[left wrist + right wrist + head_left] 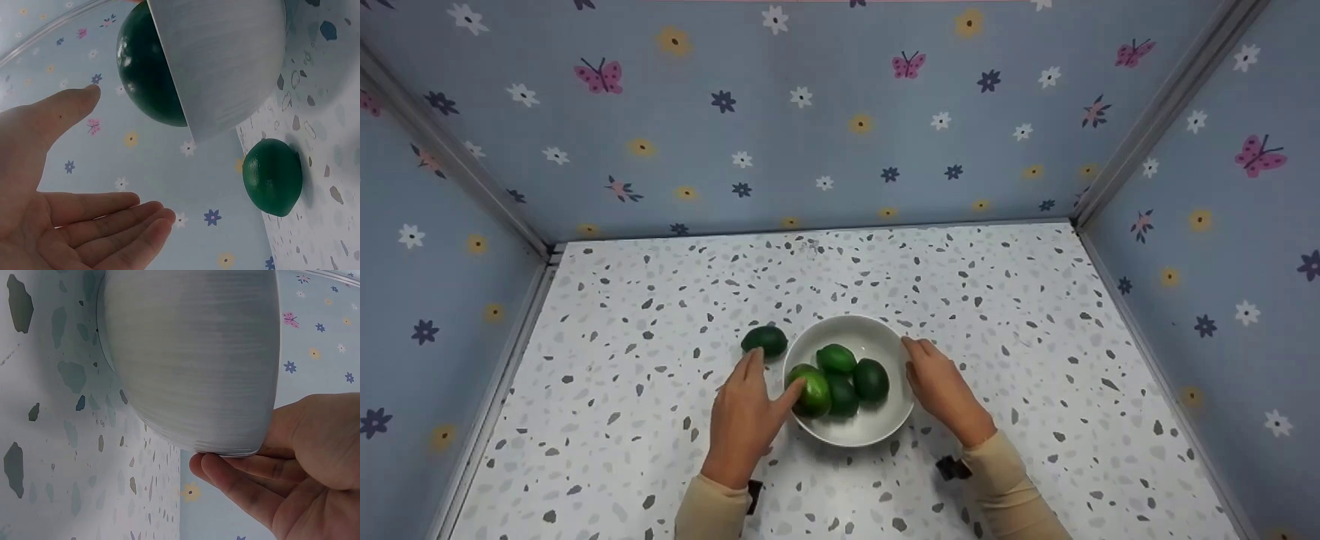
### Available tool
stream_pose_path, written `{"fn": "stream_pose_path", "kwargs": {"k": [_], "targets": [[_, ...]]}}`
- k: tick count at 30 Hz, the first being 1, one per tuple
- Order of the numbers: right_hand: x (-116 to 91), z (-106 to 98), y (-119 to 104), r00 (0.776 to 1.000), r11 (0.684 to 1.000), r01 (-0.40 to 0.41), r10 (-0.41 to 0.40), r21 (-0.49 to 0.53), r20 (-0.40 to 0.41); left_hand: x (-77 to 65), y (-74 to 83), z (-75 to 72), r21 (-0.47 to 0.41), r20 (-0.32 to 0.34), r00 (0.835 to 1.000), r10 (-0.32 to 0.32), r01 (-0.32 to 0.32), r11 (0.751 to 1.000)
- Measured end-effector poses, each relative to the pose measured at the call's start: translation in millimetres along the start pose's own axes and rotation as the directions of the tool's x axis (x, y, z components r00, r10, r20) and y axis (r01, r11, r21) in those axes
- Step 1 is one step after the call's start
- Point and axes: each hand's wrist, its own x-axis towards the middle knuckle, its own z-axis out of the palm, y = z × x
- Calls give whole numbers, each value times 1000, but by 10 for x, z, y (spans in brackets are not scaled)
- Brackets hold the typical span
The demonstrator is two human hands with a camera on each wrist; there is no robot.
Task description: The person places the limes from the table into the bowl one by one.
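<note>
A white bowl (851, 433) holds several green limes (871, 381). The largest, a glossy lime (812, 394), sits against the left rim and rises above it in the left wrist view. Another lime (273, 177) lies on the tabletop, just outside the bowl. My left hand (746, 416) is spread at the bowl's left, fingers extended toward the loose lime. Its thumb overlaps the largest lime in the head view, but a gap shows between them in the left wrist view. My right hand (292, 478) holds the bowl's right side, fingers against the outer wall, thumb partly hidden behind it.
The speckled white tabletop (622, 360) extends around the bowl. Blue panels (810, 142) printed with flowers and butterflies stand along the back and both sides. A small black piece (953, 468) shows at my right wrist.
</note>
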Motion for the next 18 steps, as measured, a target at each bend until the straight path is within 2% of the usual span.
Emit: {"fn": "stream_pose_path", "kwargs": {"k": [4,9,13,18], "targets": [[0,1,-3,1000,1000,1,-1,6,4,47,-71,7,6,-39,999,-20,20,1000],[8,-10,-4,1000,1000,-20,20,13,13,164,-201,79,-8,-46,996,-74,73,997],[10,-11,-9,999,999,-32,32,14,22,269,-323,159,-12,-30,992,-126,125,992],[7,-17,-23,998,999,-46,45,20,31,381,-432,262,10,31,979,-202,202,979]]}}
